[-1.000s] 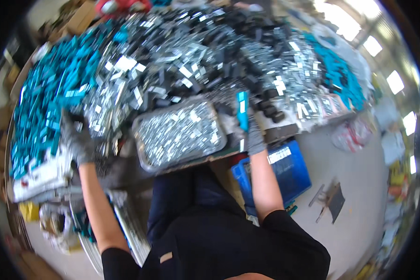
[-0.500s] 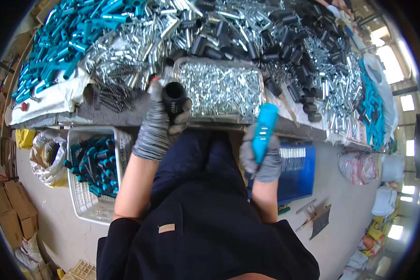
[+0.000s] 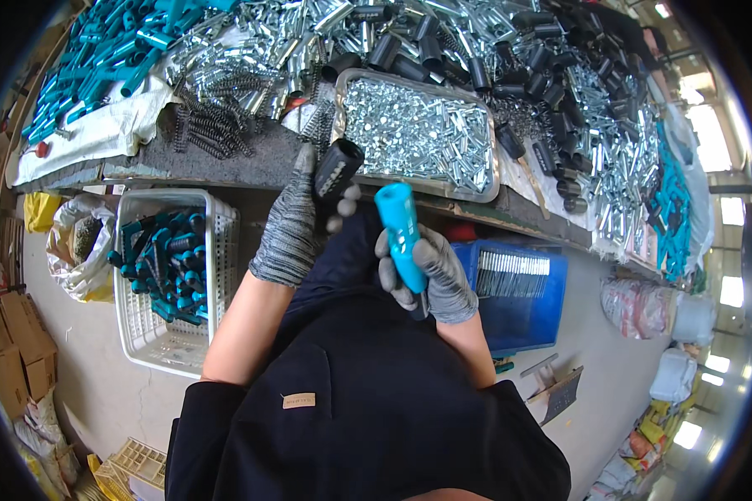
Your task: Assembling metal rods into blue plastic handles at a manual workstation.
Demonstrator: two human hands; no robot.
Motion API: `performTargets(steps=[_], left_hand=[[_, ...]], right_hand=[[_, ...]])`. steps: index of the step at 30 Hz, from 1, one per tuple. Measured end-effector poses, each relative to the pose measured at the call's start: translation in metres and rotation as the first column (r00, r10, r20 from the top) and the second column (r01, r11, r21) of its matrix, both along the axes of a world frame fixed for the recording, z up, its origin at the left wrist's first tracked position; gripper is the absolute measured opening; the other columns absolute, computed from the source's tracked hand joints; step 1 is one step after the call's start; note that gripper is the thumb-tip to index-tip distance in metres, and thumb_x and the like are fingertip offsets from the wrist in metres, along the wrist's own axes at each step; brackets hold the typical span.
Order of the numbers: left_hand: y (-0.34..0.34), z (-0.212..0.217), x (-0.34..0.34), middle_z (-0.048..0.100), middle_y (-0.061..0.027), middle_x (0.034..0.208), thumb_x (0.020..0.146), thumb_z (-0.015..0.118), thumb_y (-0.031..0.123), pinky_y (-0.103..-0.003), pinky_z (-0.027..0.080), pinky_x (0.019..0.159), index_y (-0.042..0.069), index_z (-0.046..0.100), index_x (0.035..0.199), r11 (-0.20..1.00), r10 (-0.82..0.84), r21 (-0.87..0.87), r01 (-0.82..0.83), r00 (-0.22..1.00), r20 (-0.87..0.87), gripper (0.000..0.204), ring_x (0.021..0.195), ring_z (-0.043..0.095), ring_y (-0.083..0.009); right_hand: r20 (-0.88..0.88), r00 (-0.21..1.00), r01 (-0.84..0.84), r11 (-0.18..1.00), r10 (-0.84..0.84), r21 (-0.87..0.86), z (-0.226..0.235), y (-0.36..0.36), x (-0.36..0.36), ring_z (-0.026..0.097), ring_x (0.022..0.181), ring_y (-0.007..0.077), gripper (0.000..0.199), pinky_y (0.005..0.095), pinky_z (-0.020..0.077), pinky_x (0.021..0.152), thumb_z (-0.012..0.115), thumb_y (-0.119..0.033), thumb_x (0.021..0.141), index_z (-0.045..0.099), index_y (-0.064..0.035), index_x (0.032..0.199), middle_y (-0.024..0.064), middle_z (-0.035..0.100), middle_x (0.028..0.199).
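My left hand [image 3: 289,234], in a grey knitted glove, grips a short black tube [image 3: 337,169] whose open end faces up and to the right. Close by on the right, my gloved right hand [image 3: 447,277] is closed round a teal tapered sleeve [image 3: 399,230], its open end upward. A dark stub shows at the sleeve's lower end. The tube and the sleeve are apart, both held in front of the bench edge. Behind them stands a clear tray [image 3: 339,125] full of small shiny metal pins.
The bench bears heaps of teal sleeves [image 3: 113,63], coil springs [image 3: 213,125], metal parts and black tubes [image 3: 430,52]. Below its edge, a white basket [image 3: 169,357] of teal-and-black pieces stands at left, and a blue bin [image 3: 518,321] with metal rods at right.
My right hand has brought the teal sleeve leftward and slightly down, closer to the black tube. My left hand has shifted a little to the right, and its tube now tilts rightward.
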State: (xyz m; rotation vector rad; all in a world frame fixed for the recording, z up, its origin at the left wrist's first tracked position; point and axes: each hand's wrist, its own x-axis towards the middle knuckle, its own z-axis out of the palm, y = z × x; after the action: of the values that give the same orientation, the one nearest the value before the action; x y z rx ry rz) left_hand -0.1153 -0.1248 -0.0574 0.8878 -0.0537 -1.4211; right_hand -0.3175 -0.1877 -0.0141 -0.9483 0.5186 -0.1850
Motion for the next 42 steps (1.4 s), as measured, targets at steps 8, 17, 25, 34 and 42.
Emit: performTargets(steps=[8,17,25,34,42], left_hand=[[0.0,0.011,-0.028,0.064,-0.0026,0.095,0.097,0.055,0.039,-0.025,0.046,0.08,0.003,0.064,0.109,0.974,0.175,-0.198,-0.109,0.918,0.355,0.039,0.088,0.056,-0.0091],[0.007,0.023,-0.022,0.054,-0.0089,0.117,0.094,0.061,0.026,-0.031,0.044,0.093,0.005,0.04,0.138,0.89,0.194,-0.437,0.126,0.764,0.615,0.054,0.105,0.052,-0.0158],[-0.001,0.043,-0.037,0.061,-0.0227,0.107,0.094,0.056,0.023,-0.039,0.048,0.088,-0.001,0.052,0.125,0.959,0.255,-0.252,0.131,-0.013,0.967,0.039,0.101,0.061,-0.0325],[-0.042,0.017,0.06,0.064,-0.0184,0.092,0.088,0.056,0.033,-0.045,0.052,0.072,0.005,0.061,0.107,0.956,-0.292,0.217,-0.198,-0.567,0.77,0.035,0.081,0.065,-0.0345],[-0.062,0.022,0.082,0.066,-0.0174,0.083,0.086,0.056,0.03,-0.05,0.05,0.07,0.007,0.056,0.103,0.911,-0.38,0.239,-0.336,-0.461,0.802,0.028,0.079,0.066,-0.0365]], right_hand=[[-0.218,0.974,-0.003,0.957,-0.063,-0.289,0.0,0.007,0.005,0.048,0.049,0.003,0.051,0.0181,0.0377,0.043,0.061,-0.053,0.088,0.056,-0.0047,0.102,-0.0006,0.056,0.067],[-0.095,0.995,0.022,0.996,-0.015,0.083,0.007,0.004,0.007,0.048,0.048,0.0077,0.054,0.02,0.0359,0.041,0.062,-0.056,0.086,0.056,-0.0054,0.103,0.0036,0.055,0.069],[-0.11,0.978,0.165,0.98,-0.177,-0.109,0.0,-0.005,0.01,0.046,0.045,0.0064,0.067,0.0198,0.0342,0.038,0.059,-0.063,0.084,0.052,-0.0055,0.118,0.0026,0.055,0.069],[-0.21,0.914,0.263,0.902,-0.346,-0.342,-0.008,-0.019,0.025,0.045,0.042,0.0056,0.05,0.0203,0.0343,0.035,0.057,-0.055,0.089,0.049,-0.0075,0.101,0.0013,0.052,0.066],[-0.199,0.903,0.273,0.867,-0.381,-0.417,-0.006,-0.028,0.028,0.046,0.041,0.0063,0.051,0.0207,0.0355,0.034,0.059,-0.057,0.087,0.048,-0.0077,0.095,0.0011,0.052,0.063]])
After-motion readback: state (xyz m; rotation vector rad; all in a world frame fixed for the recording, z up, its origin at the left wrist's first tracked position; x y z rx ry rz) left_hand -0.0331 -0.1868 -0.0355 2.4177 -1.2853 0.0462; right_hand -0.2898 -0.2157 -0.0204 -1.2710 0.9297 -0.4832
